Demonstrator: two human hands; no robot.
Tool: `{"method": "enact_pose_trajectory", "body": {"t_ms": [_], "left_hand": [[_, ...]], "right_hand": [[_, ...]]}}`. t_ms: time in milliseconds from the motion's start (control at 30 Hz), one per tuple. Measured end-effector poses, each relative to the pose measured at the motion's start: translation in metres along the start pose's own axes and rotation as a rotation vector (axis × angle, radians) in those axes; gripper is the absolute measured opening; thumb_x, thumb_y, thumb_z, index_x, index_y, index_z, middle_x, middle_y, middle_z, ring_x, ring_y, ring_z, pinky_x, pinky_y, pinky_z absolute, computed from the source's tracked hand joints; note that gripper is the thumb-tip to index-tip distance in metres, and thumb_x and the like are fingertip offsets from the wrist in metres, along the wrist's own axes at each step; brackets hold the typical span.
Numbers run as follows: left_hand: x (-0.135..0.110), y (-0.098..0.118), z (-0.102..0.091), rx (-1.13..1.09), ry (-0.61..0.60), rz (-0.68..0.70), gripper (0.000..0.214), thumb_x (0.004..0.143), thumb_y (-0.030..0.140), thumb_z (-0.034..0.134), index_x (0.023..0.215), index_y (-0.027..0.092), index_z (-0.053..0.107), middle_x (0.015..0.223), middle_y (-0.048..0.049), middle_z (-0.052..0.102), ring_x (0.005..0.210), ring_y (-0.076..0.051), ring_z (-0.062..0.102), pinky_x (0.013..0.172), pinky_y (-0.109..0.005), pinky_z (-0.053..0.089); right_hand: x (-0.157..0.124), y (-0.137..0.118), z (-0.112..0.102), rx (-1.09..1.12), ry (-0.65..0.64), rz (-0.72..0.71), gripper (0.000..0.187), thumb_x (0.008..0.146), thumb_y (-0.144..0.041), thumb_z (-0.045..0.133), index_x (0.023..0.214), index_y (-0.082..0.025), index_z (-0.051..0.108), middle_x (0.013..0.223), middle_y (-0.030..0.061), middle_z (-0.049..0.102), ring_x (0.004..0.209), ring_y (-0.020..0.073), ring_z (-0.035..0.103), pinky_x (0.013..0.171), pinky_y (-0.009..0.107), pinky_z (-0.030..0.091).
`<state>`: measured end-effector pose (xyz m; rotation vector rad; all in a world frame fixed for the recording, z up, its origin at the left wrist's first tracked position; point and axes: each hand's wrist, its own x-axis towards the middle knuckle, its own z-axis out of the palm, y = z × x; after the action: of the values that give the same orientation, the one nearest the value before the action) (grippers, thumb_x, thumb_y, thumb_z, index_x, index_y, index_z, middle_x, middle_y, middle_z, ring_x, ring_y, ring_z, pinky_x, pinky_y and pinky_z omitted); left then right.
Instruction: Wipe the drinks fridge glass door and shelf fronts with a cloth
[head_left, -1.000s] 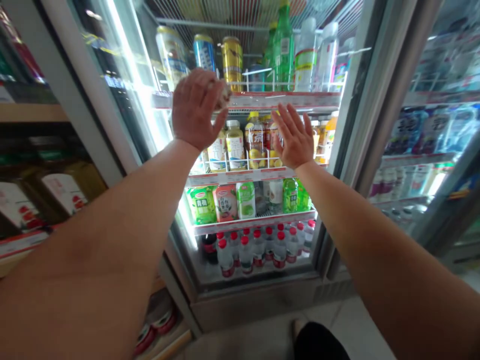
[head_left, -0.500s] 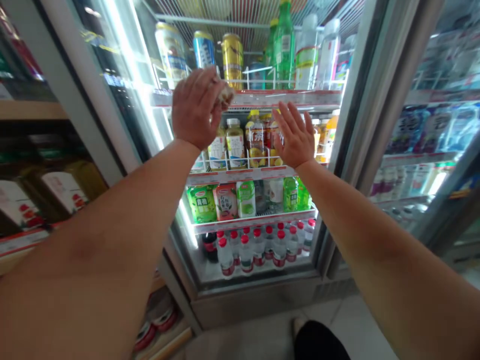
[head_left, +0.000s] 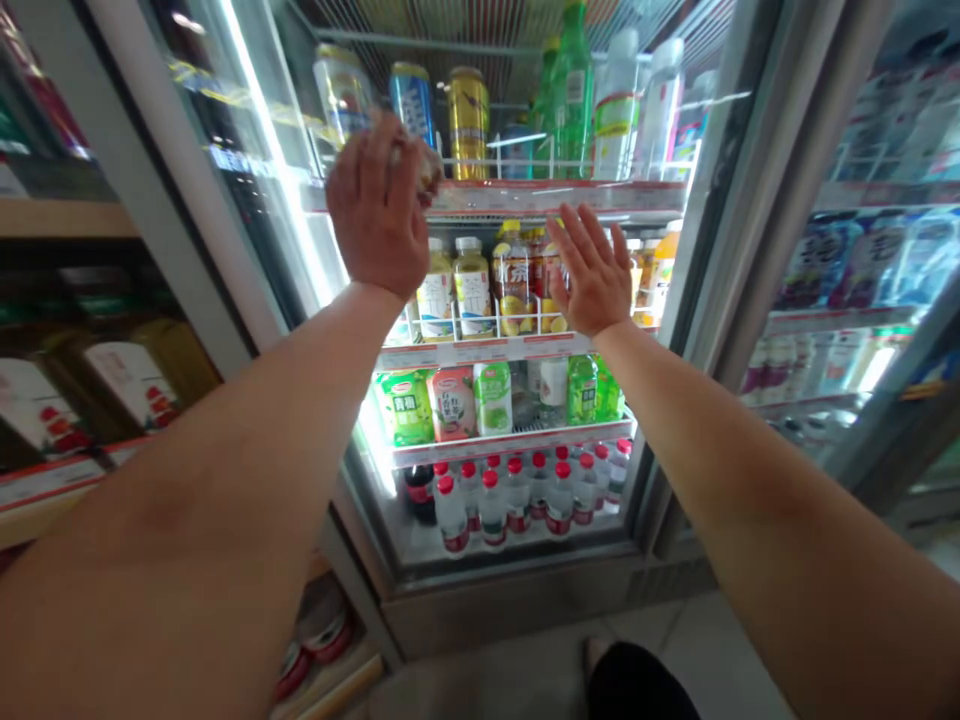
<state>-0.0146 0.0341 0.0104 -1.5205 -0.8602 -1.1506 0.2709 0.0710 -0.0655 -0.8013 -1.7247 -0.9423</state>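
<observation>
Here's the left hand (head_left: 379,215), upper left of centre, fingers curled around a crumpled whitish-brown cloth (head_left: 430,175) that pokes out past the fingertips on the right, a little blurred. So the cloth sits in the upper middle of the frame, in front of the top shelf, with a blue can (head_left: 412,100) just behind it and a gold can (head_left: 469,125) beyond to the right. Over to the right hand (head_left: 595,275), right of centre: nothing in its grip, palm forward, fingers spread and pointing up, held before the glass cooler door (head_left: 517,572); whether the palm touches the glass, I can't tell. Just left of those fingers, a yellow-capped tea bottle (head_left: 514,275) on the second shelf, and above them a green glass bottle (head_left: 574,90). Down below the middle, a green carton (head_left: 405,408) stands beside a pinkish-red carton (head_left: 452,405), and at lower centre it's red-capped water bottles (head_left: 491,510) in a cluster, a dark bottle (head_left: 421,492) at their left end. Bottom edge now: a dark trouser leg (head_left: 637,685), right of centre.
</observation>
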Motion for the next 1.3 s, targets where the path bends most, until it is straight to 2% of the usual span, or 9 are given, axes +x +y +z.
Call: {"method": "enact_pose_trajectory", "body": {"t_ms": [67, 133, 300, 467, 633, 800, 967, 1133, 1300], "left_hand": [[-0.001, 0.003, -0.003, 0.023, -0.082, 0.191, 0.055, 0.099, 0.035, 0.045, 0.153, 0.022, 0.043, 0.160, 0.0012, 0.038, 0.148, -0.024, 0.030, 0.123, -0.050, 0.024], [-0.002, 0.008, -0.007, 0.005, -0.068, 0.219, 0.058, 0.094, 0.030, 0.051, 0.151, 0.018, 0.042, 0.156, -0.0038, 0.044, 0.145, -0.025, 0.036, 0.119, -0.050, 0.029], [-0.001, 0.014, -0.012, 0.045, 0.139, -0.175, 0.047, 0.095, 0.031, 0.052, 0.140, 0.016, 0.053, 0.156, -0.0079, 0.040, 0.145, -0.027, 0.031, 0.120, -0.052, 0.024], [-0.001, 0.008, -0.008, 0.014, -0.201, 0.201, 0.053, 0.100, 0.048, 0.045, 0.150, 0.030, 0.046, 0.159, 0.0058, 0.038, 0.146, -0.022, 0.030, 0.122, -0.048, 0.026], [-0.003, 0.000, -0.005, 0.025, 0.054, -0.073, 0.059, 0.103, 0.047, 0.035, 0.158, 0.024, 0.032, 0.165, 0.0079, 0.025, 0.151, -0.022, 0.020, 0.125, -0.051, 0.017], [-0.004, 0.010, -0.014, -0.015, -0.211, 0.232, 0.058, 0.103, 0.055, 0.032, 0.153, 0.027, 0.043, 0.162, 0.0083, 0.034, 0.150, -0.022, 0.027, 0.124, -0.050, 0.027], [-0.005, 0.010, -0.013, 0.053, -0.007, -0.039, 0.053, 0.106, 0.045, 0.033, 0.156, 0.027, 0.039, 0.164, 0.0061, 0.029, 0.149, -0.026, 0.024, 0.123, -0.055, 0.020], [-0.006, 0.013, -0.014, -0.054, -0.244, 0.258, 0.049, 0.105, 0.044, 0.036, 0.150, 0.029, 0.047, 0.162, 0.0038, 0.035, 0.148, -0.030, 0.030, 0.120, -0.060, 0.027], [-0.005, 0.015, -0.016, -0.084, -0.303, 0.255, 0.073, 0.093, 0.072, 0.050, 0.150, 0.027, 0.045, 0.164, 0.0006, 0.031, 0.152, -0.034, 0.023, 0.124, -0.062, 0.021]], "right_hand": [[0.000, 0.000, 0.000, 0.000, -0.007, 0.004, 0.060, 0.100, -0.032, 0.033, 0.159, -0.028, 0.032, 0.165, -0.0005, 0.031, 0.156, 0.0238, 0.023, 0.129, 0.054, 0.017], [0.000, 0.000, 0.000, -0.003, -0.009, 0.007, 0.060, 0.100, -0.033, 0.033, 0.160, -0.029, 0.031, 0.165, -0.0012, 0.032, 0.155, 0.0236, 0.024, 0.128, 0.054, 0.017], [0.000, 0.000, 0.000, -0.037, 0.023, -0.010, 0.058, 0.100, -0.032, 0.032, 0.158, -0.027, 0.035, 0.164, 0.0000, 0.034, 0.155, 0.0224, 0.025, 0.128, 0.053, 0.019], [-0.001, 0.000, 0.000, -0.055, 0.017, -0.015, 0.058, 0.100, -0.031, 0.033, 0.157, -0.024, 0.037, 0.164, 0.0011, 0.033, 0.155, 0.0222, 0.026, 0.127, 0.052, 0.021], [-0.001, 0.001, 0.001, -0.035, 0.015, -0.015, 0.058, 0.101, -0.032, 0.031, 0.158, -0.024, 0.035, 0.165, 0.0011, 0.031, 0.155, 0.0235, 0.023, 0.128, 0.053, 0.018], [-0.001, 0.000, 0.000, -0.016, 0.004, -0.004, 0.059, 0.101, -0.033, 0.032, 0.159, -0.027, 0.033, 0.165, -0.0001, 0.032, 0.155, 0.0235, 0.024, 0.128, 0.053, 0.018], [0.000, -0.001, -0.001, -0.037, 0.004, -0.002, 0.058, 0.101, -0.032, 0.032, 0.158, -0.026, 0.036, 0.165, 0.0003, 0.033, 0.155, 0.0228, 0.025, 0.128, 0.053, 0.019], [-0.001, -0.001, 0.000, -0.017, -0.016, 0.002, 0.059, 0.100, -0.031, 0.032, 0.159, -0.026, 0.033, 0.166, 0.0008, 0.031, 0.155, 0.0249, 0.023, 0.128, 0.054, 0.017], [-0.001, 0.000, 0.000, -0.025, -0.009, 0.004, 0.060, 0.100, -0.031, 0.033, 0.160, -0.027, 0.031, 0.165, 0.0001, 0.031, 0.156, 0.0241, 0.023, 0.128, 0.054, 0.018]]}}
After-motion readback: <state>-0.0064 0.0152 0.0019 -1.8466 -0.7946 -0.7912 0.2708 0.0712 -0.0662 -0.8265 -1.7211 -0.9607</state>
